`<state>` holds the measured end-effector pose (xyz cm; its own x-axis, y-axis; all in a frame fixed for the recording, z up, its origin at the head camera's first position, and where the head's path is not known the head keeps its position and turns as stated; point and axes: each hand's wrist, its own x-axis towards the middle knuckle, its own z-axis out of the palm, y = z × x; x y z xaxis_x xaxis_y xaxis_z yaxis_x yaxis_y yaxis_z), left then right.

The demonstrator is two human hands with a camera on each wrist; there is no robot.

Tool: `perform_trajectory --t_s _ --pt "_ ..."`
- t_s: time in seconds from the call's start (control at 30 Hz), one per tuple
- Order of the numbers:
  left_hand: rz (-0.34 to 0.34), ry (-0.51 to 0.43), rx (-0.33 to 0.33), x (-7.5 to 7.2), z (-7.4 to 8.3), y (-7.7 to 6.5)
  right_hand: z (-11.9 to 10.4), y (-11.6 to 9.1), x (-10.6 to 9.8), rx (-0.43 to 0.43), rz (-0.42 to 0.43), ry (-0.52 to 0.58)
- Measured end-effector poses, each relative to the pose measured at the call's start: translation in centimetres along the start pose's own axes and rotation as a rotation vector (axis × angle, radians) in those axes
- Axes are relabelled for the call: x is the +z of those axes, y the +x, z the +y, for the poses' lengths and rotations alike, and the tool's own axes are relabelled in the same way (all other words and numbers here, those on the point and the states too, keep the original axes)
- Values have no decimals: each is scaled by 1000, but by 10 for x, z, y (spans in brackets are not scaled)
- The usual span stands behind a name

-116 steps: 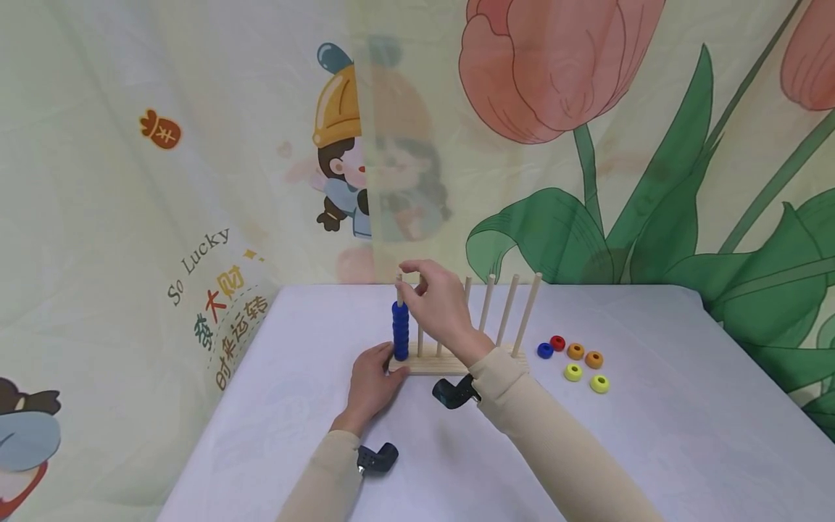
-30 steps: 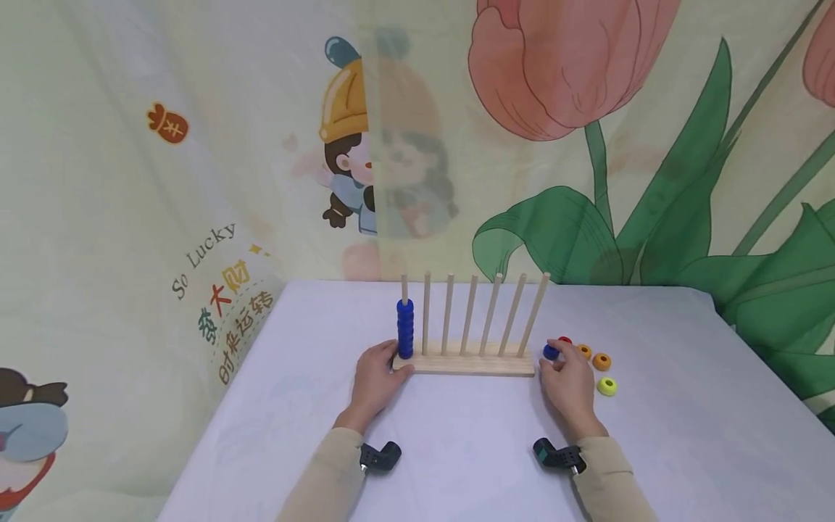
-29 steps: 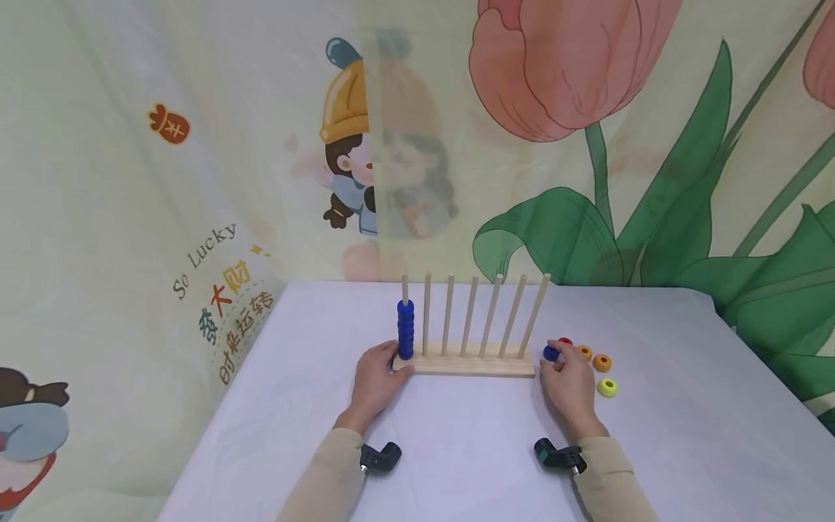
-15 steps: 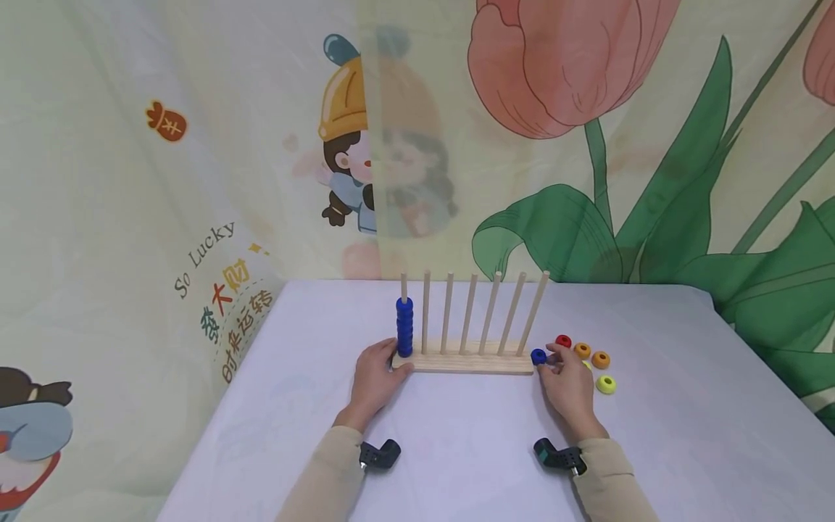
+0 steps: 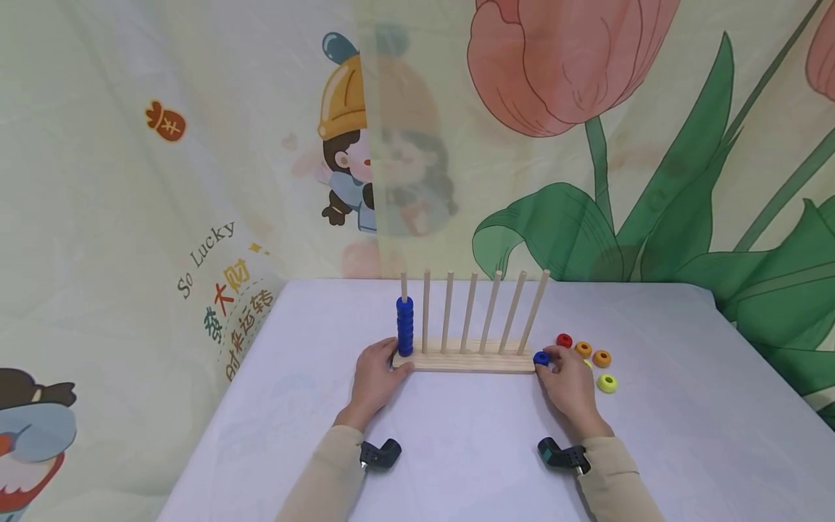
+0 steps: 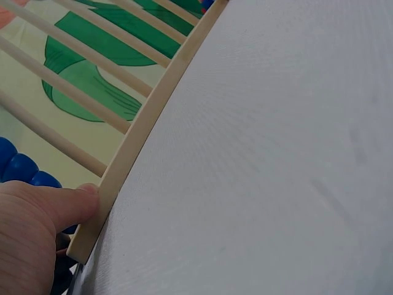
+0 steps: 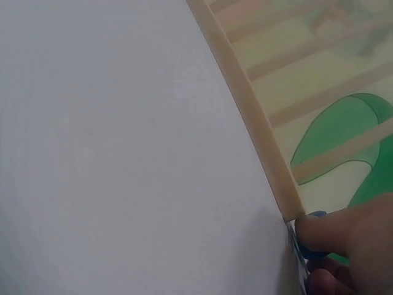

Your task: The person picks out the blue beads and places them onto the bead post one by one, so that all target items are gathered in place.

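A wooden peg rack (image 5: 475, 359) with several upright pegs stands on the white table. Its leftmost peg carries a stack of blue beads (image 5: 405, 328); the other pegs are bare. My left hand (image 5: 377, 380) grips the rack's left end, thumb (image 6: 81, 206) on the front edge of the base. Beside the rack's right end, my right hand (image 5: 569, 386) pinches a single blue bead (image 5: 541, 358) between thumb and fingers. In the right wrist view the thumb covers most of that blue bead (image 7: 314, 251), close to the base's corner.
Right of the rack lie a red bead (image 5: 564, 341), two orange beads (image 5: 602, 358) and a yellow bead (image 5: 607, 383). Another yellow bead (image 5: 588, 364) is partly hidden behind the right hand. A printed curtain (image 5: 261, 145) hangs behind the table (image 5: 457, 449).
My right hand came down from the leftmost peg to the loose beads at the right. It took the blue bead and drew it left, up to the rack's end. The left hand stayed put.
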<state>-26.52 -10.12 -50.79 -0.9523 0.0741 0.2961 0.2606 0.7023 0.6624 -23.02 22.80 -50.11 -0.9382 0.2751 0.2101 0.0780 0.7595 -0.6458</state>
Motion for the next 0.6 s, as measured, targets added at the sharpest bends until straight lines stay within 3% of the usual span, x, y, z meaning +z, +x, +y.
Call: perform_trajectory --t_s 0.33,0.6 --pt "-7 3 -17 -1 1 0 -5 0 -8 79 19 100" --pt "-1 7 2 0 -1 0 -22 -7 -14 108 -114 158"
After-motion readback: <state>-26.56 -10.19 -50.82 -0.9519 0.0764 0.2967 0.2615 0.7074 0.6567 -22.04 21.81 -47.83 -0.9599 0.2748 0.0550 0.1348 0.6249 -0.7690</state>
